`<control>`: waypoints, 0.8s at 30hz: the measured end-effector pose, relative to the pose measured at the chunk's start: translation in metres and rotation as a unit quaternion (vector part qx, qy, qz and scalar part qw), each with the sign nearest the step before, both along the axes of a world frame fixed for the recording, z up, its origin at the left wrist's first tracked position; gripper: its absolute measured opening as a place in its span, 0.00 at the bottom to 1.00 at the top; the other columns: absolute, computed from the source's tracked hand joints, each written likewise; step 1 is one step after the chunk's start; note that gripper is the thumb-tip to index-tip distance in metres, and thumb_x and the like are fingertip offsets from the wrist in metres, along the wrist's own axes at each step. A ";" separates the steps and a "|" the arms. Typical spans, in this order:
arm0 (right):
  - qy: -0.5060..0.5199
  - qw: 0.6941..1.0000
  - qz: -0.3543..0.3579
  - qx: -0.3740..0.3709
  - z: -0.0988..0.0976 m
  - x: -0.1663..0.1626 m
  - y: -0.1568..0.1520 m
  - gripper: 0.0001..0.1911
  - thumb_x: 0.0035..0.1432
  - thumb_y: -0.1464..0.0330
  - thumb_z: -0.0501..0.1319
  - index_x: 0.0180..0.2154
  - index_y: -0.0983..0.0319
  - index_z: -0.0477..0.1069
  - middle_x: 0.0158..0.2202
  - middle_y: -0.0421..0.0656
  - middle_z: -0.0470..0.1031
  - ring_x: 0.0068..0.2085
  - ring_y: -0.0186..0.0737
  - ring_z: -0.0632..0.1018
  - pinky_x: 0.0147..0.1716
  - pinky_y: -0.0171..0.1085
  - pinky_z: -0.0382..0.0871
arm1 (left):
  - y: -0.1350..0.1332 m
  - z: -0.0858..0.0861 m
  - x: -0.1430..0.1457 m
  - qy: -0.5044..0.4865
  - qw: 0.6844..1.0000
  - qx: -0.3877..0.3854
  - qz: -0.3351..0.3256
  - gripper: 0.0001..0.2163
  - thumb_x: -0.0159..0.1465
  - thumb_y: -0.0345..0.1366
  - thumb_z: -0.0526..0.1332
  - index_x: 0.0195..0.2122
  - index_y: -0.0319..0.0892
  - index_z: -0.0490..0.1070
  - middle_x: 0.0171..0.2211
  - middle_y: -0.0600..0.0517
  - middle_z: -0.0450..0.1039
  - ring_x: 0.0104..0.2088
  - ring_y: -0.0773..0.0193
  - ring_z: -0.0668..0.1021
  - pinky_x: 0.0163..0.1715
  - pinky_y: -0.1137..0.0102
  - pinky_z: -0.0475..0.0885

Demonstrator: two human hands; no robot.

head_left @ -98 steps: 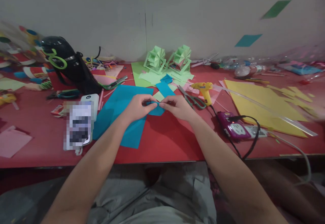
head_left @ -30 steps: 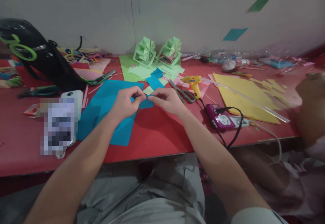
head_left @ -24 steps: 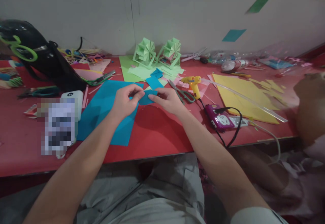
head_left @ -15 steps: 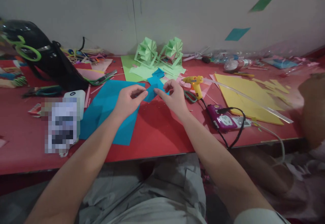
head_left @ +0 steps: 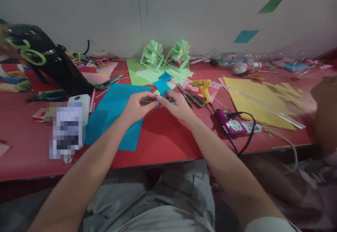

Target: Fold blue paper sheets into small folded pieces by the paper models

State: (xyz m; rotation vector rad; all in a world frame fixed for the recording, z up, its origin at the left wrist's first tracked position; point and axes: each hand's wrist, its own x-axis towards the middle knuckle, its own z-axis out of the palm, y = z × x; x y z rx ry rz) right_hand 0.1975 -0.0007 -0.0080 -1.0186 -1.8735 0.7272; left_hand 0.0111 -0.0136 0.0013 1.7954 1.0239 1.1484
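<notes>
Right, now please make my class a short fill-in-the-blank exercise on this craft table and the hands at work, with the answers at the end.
1. The left hand and right hand pinch a small piece of ____ paper, mostly hidden.
2. The glue gun beside the scissors is coloured ____.
3. ____ pale green paper models stand near the wall.
4. The tabletop is ____.

Missing words: blue; yellow; Two; red.

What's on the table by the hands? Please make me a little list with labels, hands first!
Hands: left hand and right hand, close together
Held: small blue paper, mostly hidden
Near left hand: big blue sheet
Behind hands: two green paper shapes
Right side: scissors, yellow glue gun, yellow paper
Table: red
</notes>
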 end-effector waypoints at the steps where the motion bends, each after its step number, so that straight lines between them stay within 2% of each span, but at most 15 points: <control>1: -0.003 1.000 0.004 -0.001 0.001 0.000 0.000 0.26 0.60 0.45 0.58 0.26 0.61 0.64 0.25 0.38 0.65 0.29 0.34 0.67 0.30 0.36 0.59 | 0.000 0.001 -0.001 0.003 1.000 -0.002 0.000 0.13 0.58 0.46 0.69 0.36 0.41 0.77 0.37 0.47 0.82 0.38 0.57 0.83 0.39 0.65 0.80; 6: -0.020 0.999 0.024 -0.011 0.002 0.002 0.000 0.26 0.61 0.45 0.57 0.27 0.61 0.63 0.25 0.38 0.65 0.29 0.34 0.66 0.28 0.36 0.57 | 0.002 -0.001 -0.003 0.014 1.000 0.001 -0.006 0.11 0.60 0.44 0.68 0.37 0.41 0.79 0.36 0.47 0.82 0.39 0.58 0.83 0.40 0.65 0.80; 10: -0.026 0.999 0.025 -0.012 -0.002 0.003 0.002 0.25 0.62 0.47 0.57 0.26 0.60 0.61 0.25 0.37 0.62 0.28 0.33 0.63 0.28 0.36 0.55 | 0.001 -0.004 -0.005 0.021 1.000 0.010 0.005 0.12 0.62 0.41 0.65 0.43 0.41 0.77 0.42 0.45 0.82 0.43 0.56 0.83 0.43 0.65 0.80; 16: -0.078 0.996 0.029 0.015 -0.005 0.000 0.001 0.17 0.64 0.58 0.56 0.26 0.59 0.56 0.26 0.37 0.61 0.29 0.34 0.64 0.31 0.37 0.56 | -0.005 -0.007 -0.002 0.177 0.977 0.111 0.048 0.23 0.62 0.31 0.60 0.59 0.41 0.70 0.42 0.46 0.82 0.42 0.56 0.84 0.45 0.64 0.79; 19: -0.102 0.994 0.019 0.028 -0.006 -0.001 0.001 0.12 0.61 0.64 0.55 0.27 0.58 0.55 0.27 0.38 0.62 0.30 0.36 0.64 0.32 0.37 0.57 | -0.006 -0.007 0.002 0.232 0.961 0.146 0.049 0.23 0.62 0.31 0.59 0.59 0.43 0.70 0.45 0.45 0.81 0.44 0.55 0.83 0.47 0.63 0.78; 24: -0.089 0.993 -0.014 0.073 -0.009 0.000 0.005 0.08 0.56 0.71 0.53 0.26 0.58 0.56 0.30 0.43 0.64 0.33 0.40 0.67 0.35 0.39 0.60 | -0.007 -0.003 0.005 0.222 0.951 0.210 0.049 0.17 0.64 0.34 0.60 0.53 0.42 0.74 0.55 0.45 0.76 0.54 0.54 0.78 0.56 0.59 0.74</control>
